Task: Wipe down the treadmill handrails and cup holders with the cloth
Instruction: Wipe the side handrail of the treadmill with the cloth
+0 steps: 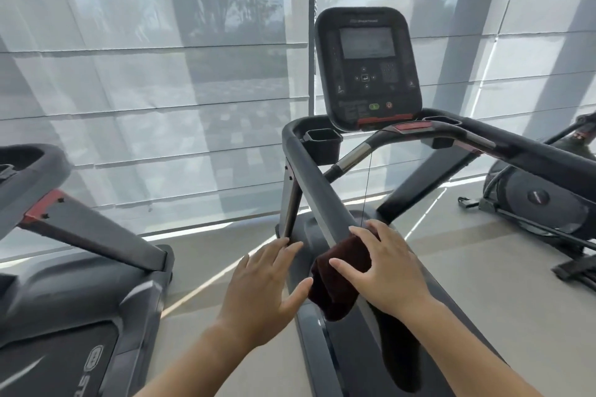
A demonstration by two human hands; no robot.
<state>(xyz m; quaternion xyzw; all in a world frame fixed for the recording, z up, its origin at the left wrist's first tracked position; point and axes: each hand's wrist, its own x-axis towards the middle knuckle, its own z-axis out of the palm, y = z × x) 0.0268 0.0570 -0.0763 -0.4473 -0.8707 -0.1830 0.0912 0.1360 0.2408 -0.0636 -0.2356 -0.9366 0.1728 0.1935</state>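
Observation:
A dark brown cloth point(338, 280) is draped over the treadmill's left handrail point(317, 190), near its lower end. My right hand point(387, 267) lies flat on top of the cloth, fingers spread, pressing it onto the rail. Left of the rail, my left hand point(267, 287) hovers open with its fingers apart; the thumb tip is close to the cloth's edge. Farther up, the left cup holder point(322, 140) sits at the rail's top corner. The right cup holder point(443, 122) and the right handrail point(529, 155) are beyond the console.
The console point(367, 68) stands above a curved centre bar point(416, 135), from which a thin safety cord hangs. A second treadmill point(74, 235) is on the left and an exercise bike point(541, 200) on the right. Window blinds fill the background.

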